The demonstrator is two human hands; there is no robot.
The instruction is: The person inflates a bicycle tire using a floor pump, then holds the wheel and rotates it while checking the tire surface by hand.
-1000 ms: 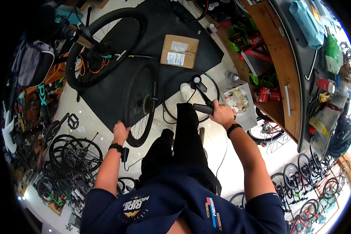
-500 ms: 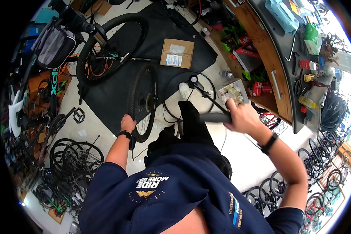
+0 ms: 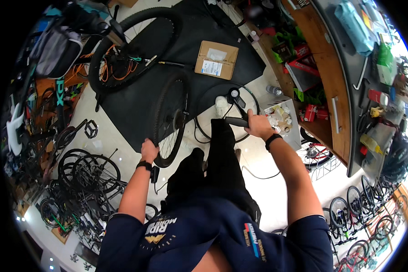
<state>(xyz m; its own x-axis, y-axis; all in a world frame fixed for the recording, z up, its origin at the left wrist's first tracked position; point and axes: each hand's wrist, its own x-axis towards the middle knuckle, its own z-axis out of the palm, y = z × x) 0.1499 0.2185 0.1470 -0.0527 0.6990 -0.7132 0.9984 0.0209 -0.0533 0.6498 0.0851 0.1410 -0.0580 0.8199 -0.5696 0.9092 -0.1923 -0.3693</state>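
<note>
My right hand is wrapped round the black handle of a floor pump, close above the pump's base. The pump's round gauge shows next to a white shoe near the pump's foot. A bicycle wheel with a knobbly black tyre stands upright on the floor, and my left hand is closed on the near part of its tyre. Beside that hand, a black hose end hangs at the wheel's near edge. The fingertips of my left hand are partly hidden by the tyre.
A cardboard box lies on the black mat. To the right are an open bin of scraps and a wooden workbench. A large bicycle tyre stands far left; loose wheels lie at the near left.
My right hand has pushed the pump handle down toward the base and slightly left. The left hand stays on the tyre. The whole view has shifted a little.
</note>
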